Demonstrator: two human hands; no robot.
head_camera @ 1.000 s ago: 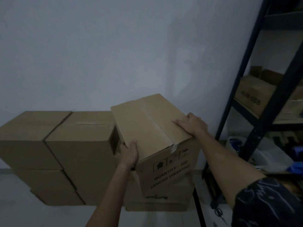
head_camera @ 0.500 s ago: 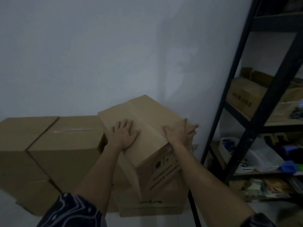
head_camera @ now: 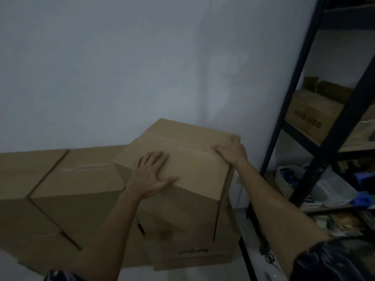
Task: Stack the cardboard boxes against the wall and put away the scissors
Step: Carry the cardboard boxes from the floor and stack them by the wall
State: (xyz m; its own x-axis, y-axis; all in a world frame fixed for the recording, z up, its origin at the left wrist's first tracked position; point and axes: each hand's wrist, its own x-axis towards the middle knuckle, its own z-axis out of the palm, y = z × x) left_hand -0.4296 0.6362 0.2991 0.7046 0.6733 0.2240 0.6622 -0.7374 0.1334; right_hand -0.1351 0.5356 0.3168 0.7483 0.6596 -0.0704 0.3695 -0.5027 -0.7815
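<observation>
Head view, our left hand [head_camera: 151, 175] pressing flat on the top brown cardboard box [head_camera: 182, 159], our right hand [head_camera: 232, 151] gripping its far right corner, black metal shelf [head_camera: 300, 98] beyond our right hand.

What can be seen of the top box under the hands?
The top box is plain brown cardboard, flaps closed along a centre seam. It sits atop another box near the wall, turned askew. The left hand presses flat on its lid; the right hand grips its far right corner.
</observation>
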